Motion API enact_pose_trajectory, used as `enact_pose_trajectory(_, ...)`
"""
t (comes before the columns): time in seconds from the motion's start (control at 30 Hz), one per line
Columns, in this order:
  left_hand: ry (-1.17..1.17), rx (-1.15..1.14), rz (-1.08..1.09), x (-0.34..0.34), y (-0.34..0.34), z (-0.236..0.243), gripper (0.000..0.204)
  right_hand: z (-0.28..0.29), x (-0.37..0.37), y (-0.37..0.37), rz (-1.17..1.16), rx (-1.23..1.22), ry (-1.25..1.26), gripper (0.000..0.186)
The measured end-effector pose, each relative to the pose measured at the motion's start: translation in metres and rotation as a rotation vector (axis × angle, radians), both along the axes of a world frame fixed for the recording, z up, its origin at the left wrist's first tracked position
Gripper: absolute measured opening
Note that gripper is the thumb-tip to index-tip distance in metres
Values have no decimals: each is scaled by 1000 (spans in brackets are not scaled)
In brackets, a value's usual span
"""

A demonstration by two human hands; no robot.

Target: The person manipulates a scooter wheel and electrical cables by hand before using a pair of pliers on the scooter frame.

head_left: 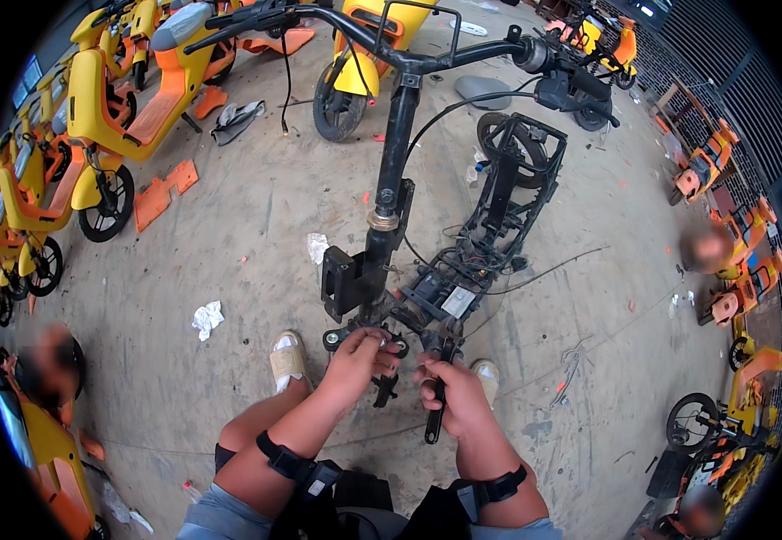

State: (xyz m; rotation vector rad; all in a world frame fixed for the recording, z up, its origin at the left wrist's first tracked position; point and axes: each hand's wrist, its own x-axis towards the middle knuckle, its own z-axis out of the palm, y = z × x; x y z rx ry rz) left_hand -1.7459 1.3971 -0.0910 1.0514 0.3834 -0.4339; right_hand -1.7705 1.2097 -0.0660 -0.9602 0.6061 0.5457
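Note:
A stripped scooter frame stands in front of me, its black steering column [393, 153] rising to the handlebar [418, 61]. My right hand [463, 391] is closed round the handle of a dark wrench [434, 418], which has a hole in its end. The wrench's head points away from me, toward the frame. My left hand [355, 360] is beside the black fork end [335, 339], its fingers curled and pinched together. What lies between those fingertips is too small to make out. Beyond my hands, the bare chassis [499, 216] shows wiring and a rear wheel [510, 148].
Rows of yellow scooters [94, 99] fill the left side. Orange scooters [742, 297] line the right wall, with people near them. White crumpled paper [208, 319], an orange panel [164, 193] and a thin cable [574, 364] lie on the concrete floor.

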Motion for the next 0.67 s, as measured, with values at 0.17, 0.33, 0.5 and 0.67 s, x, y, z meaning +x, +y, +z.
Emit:
enact_pose_trajectory(0.17,42,-101,67,21,-7,0,23,13,15,15,119,-212,-85,19)
enact_pose_trajectory(0.33,-70,-51,36,45,-20,15,42,-11,33,13,194,-637,-309,26)
enact_pose_trajectory(0.5,-92,-94,165,58,-26,16,44,-13,51,9,288,-1082,-596,35)
enact_pose_trajectory(0.67,-83,1,146,61,-28,14,53,-6,67,9,470,-1162,-564,41)
